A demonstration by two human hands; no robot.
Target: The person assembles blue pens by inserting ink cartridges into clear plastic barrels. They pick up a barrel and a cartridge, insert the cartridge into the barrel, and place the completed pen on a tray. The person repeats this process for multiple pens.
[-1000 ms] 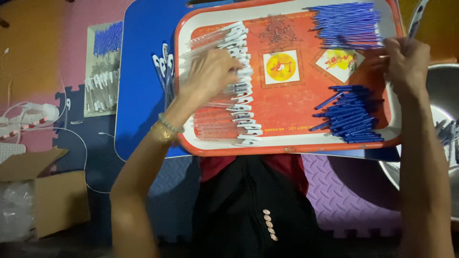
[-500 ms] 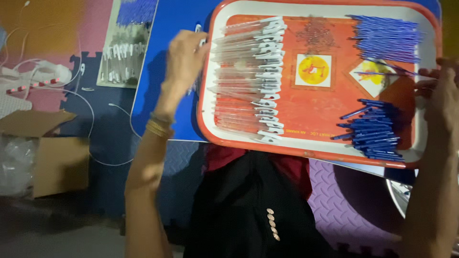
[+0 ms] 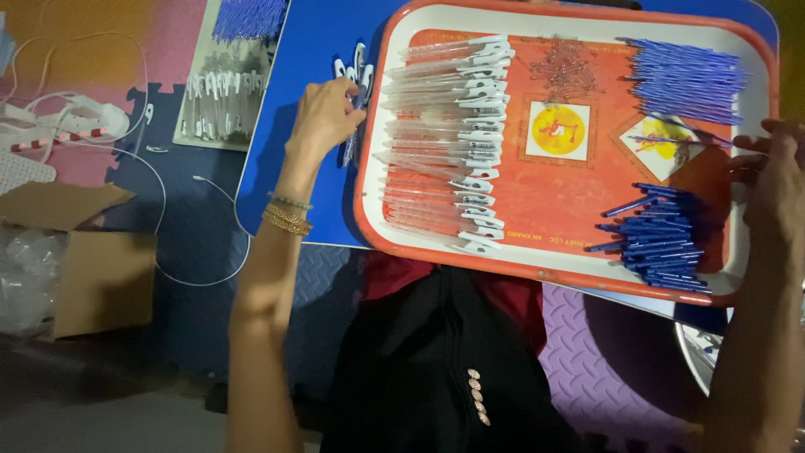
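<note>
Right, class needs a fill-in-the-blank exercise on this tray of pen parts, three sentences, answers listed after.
1. The tray has an orange rim and rests on a ____ board.
2. The clear pen barrels lie on the side of the tray nearer the ____ hand.
3. The left wrist wears gold ____.

Missing words: blue; left; bangles

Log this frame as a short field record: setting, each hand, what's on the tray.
setting: blue board on foam mats, orange tray on top
left hand: off the tray's left edge, at a few pen parts on the board
right hand: at the tray's right rim
tray contents: clear pen barrels in a row, two piles of blue refills, small springs
</note>
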